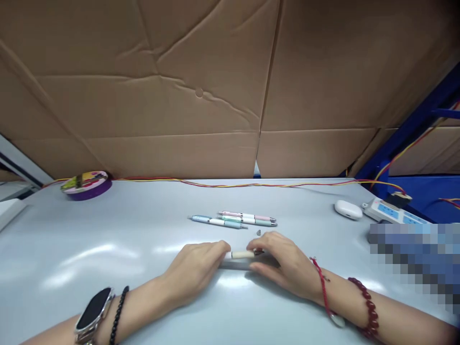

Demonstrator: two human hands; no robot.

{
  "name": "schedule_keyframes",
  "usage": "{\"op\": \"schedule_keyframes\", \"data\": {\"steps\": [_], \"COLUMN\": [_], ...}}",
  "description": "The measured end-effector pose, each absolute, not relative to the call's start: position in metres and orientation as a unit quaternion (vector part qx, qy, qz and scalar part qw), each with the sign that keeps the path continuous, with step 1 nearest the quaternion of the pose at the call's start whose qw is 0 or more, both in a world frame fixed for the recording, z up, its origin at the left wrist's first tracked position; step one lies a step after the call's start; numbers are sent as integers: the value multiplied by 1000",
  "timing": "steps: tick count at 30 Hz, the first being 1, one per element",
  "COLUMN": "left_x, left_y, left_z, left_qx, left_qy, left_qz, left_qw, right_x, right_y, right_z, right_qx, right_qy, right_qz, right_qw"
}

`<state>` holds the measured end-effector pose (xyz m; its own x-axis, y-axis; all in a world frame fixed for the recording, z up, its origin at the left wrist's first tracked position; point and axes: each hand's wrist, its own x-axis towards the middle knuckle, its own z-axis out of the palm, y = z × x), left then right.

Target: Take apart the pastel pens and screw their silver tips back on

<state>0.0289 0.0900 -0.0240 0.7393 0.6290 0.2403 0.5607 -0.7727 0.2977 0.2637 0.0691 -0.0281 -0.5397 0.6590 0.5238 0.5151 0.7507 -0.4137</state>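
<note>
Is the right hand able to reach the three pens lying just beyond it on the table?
Probably yes: the three pens lie just past the right hand, nothing between except a tiny dark part. But that hand grips a cream pen.

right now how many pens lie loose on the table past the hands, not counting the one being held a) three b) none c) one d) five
a: three pens lie side by side on the table beyond the hands, while the left hand and right hand hold a cream pen between them.
</note>
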Motion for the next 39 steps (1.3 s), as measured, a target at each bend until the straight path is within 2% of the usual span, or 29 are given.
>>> {"op": "schedule_keyframes", "data": {"steps": [6,11,20,23,30,39], "left_x": [28,29,27,27,30,29], "left_y": [89,89,90,88,89,90], "left_z": [-23,-20,-26,-25,-22,-23], "left_qx": [931,926,924,929,944,923], "left_qy": [268,266,240,233,262,293], "left_qz": [230,250,287,280,174,238], "left_qw": [88,102,83,69,96,74], "right_x": [268,269,268,268,269,269], "right_y": [65,67,70,69,67,69], "right_z": [-26,-23,-32,-31,-27,-29], "right_qx": [-283,-302,-324,-322,-298,-314], "right_qy": [-876,-894,-900,-899,-895,-891], "right_qz": [96,47,58,62,41,84], "right_qw": [379,329,285,291,330,316]}}
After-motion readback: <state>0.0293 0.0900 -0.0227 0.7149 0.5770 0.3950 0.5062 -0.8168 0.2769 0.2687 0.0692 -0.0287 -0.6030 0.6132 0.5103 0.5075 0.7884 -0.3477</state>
